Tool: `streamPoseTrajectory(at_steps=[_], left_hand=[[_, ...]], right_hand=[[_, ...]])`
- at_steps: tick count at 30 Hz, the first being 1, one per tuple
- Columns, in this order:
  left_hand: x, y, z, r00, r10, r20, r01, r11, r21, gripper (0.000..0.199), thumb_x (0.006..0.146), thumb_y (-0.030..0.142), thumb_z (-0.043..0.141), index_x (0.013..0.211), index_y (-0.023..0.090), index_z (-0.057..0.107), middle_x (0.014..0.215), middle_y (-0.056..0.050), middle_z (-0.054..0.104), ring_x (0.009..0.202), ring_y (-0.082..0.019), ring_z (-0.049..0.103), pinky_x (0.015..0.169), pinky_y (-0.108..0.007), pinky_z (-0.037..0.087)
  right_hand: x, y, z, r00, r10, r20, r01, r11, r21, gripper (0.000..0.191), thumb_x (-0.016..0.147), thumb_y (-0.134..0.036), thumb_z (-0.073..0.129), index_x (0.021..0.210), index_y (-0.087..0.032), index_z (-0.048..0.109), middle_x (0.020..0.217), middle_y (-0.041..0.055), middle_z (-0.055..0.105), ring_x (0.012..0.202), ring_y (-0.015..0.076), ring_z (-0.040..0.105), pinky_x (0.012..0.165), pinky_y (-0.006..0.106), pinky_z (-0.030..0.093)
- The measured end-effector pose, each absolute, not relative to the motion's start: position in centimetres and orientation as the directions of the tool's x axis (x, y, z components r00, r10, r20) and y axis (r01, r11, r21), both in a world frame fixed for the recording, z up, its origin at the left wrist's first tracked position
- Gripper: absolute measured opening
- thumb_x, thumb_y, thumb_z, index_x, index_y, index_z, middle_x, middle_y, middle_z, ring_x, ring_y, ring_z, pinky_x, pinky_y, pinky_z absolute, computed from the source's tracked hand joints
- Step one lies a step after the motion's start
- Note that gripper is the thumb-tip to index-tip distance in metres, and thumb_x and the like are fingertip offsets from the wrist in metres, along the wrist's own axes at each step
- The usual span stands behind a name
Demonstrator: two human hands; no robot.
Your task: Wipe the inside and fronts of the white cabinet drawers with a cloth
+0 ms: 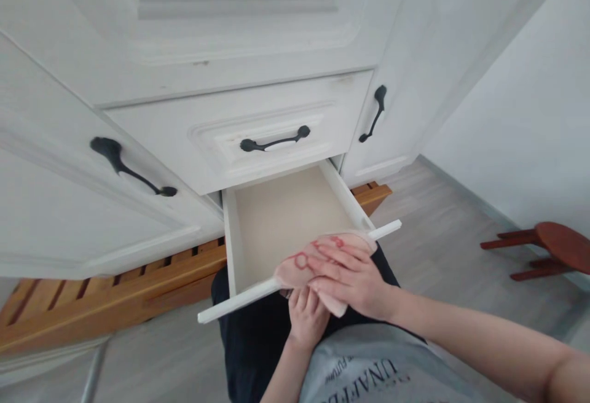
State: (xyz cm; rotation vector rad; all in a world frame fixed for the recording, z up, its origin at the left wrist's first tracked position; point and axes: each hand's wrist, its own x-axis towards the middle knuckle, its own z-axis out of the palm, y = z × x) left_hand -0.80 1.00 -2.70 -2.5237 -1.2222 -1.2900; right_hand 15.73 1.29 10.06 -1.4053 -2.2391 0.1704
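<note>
A pink cloth (pixel 295 266) with red marks is draped over the front edge of an open white drawer (pixel 242 300). My right hand (pixel 353 277) lies on top of the cloth with its fingers stretched out, pressing it against the drawer's edge. Below and to its left, my left hand (pixel 308 317) is at the outer side of the drawer front, beside the cloth's lower part. Its fingers are bent, and their tips are partly hidden beneath the cloth and edge. The drawer's pale bottom shows with nothing on it.
Above is a shut drawer with a dark handle (pixel 275 140). Cabinet doors with dark handles flank it. A slatted wooden platform (pixel 184 274) runs beneath the cabinet. To the right, a reddish-brown stool (pixel 565 246) is near the wall. My legs are under the open drawer.
</note>
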Motion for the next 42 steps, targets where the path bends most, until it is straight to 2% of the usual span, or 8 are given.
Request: streamPoseTrajectory(at_steps=[2,4,9,12,19,25,32,42], left_hand=[[-0.6,1.0,-2.6,0.34,0.587,0.734,0.683,-0.691,0.236,0.053,0.084,0.013,0.065,0.135,0.026,0.061,0.113,-0.004,0.075,0.104,-0.017,0.068,0.106,-0.034,0.043],[-0.4,0.8,-2.2,0.306,0.589,0.748,0.716,-0.66,0.227,0.055,0.085,0.013,0.066,0.138,0.025,0.059,0.118,-0.005,0.072,0.111,-0.018,0.066,0.113,-0.033,0.038],[-0.4,-0.2,-1.4,0.2,0.613,0.764,0.739,-0.607,0.294,0.061,0.081,0.011,0.071,0.139,0.026,0.059,0.128,-0.011,0.062,0.122,-0.025,0.058,0.11,-0.041,0.045],[-0.9,-0.7,-1.7,0.222,0.643,0.733,0.739,-0.601,0.303,0.056,0.084,0.009,0.065,0.138,0.025,0.059,0.129,-0.009,0.063,0.125,-0.025,0.057,0.112,-0.042,0.043],[-1.0,1.0,-3.2,0.261,0.605,0.752,0.774,-0.597,0.211,0.06,0.083,0.008,0.057,0.141,0.023,0.056,0.129,-0.008,0.067,0.127,-0.026,0.057,0.104,-0.041,0.049],[-0.8,6.8,-2.1,0.318,0.651,0.689,0.832,-0.541,0.127,0.076,0.08,0.007,0.058,0.152,0.027,0.042,0.143,-0.005,0.06,0.135,-0.025,0.053,0.108,-0.039,0.049],[0.5,12.3,-0.6,0.277,0.72,0.637,0.914,-0.402,0.057,0.084,0.08,0.007,0.06,0.156,0.028,0.031,0.154,-0.012,0.048,0.139,-0.029,0.049,0.106,-0.043,0.052],[-1.3,13.8,-3.3,0.147,0.832,0.535,0.916,-0.319,0.243,0.077,0.081,0.006,0.057,0.154,0.019,0.037,0.152,-0.014,0.051,0.138,-0.029,0.049,0.108,-0.043,0.051]], right_hand=[[21.1,-0.3,8.9,-0.339,0.747,0.572,0.872,0.478,-0.107,0.038,0.098,-0.021,0.059,0.125,-0.046,0.067,0.129,-0.0103,0.07,0.131,0.0151,0.057,0.11,0.035,0.044],[25.1,-2.0,7.7,-0.251,0.709,0.659,0.922,0.384,-0.061,0.037,0.097,-0.018,0.058,0.125,-0.039,0.069,0.128,-0.004,0.071,0.135,0.0185,0.054,0.111,0.038,0.044],[25.7,-5.0,6.1,0.259,0.712,0.653,0.886,0.094,-0.454,0.037,0.098,-0.019,0.052,0.132,-0.027,0.064,0.142,0.0083,0.059,0.134,0.0256,0.054,0.109,0.046,0.047],[22.0,-4.6,6.7,0.383,0.678,0.627,0.78,0.126,-0.613,0.044,0.099,-0.018,0.048,0.142,-0.028,0.055,0.149,0.0099,0.051,0.137,0.0265,0.051,0.112,0.049,0.043],[17.9,1.4,6.7,-0.035,0.659,0.752,0.901,0.346,-0.261,0.054,0.099,-0.015,0.045,0.151,-0.031,0.048,0.145,0.0041,0.06,0.128,0.0218,0.058,0.104,0.039,0.04],[20.1,6.3,4.9,0.198,0.619,0.76,0.893,0.205,-0.4,0.04,0.1,-0.027,0.048,0.137,-0.036,0.063,0.158,0.0039,0.044,0.141,0.0318,0.045,0.115,0.054,0.033],[19.0,14.0,5.2,0.217,0.595,0.774,0.863,0.255,-0.437,0.047,0.103,-0.029,0.039,0.149,-0.028,0.05,0.159,0.0091,0.042,0.151,0.0317,0.029,0.12,0.062,0.027],[9.9,23.5,5.3,-0.553,0.52,0.651,0.724,0.686,0.068,0.045,0.102,-0.026,0.044,0.146,-0.031,0.053,0.152,-0.0018,0.053,0.142,0.0197,0.045,0.113,0.04,0.04]])
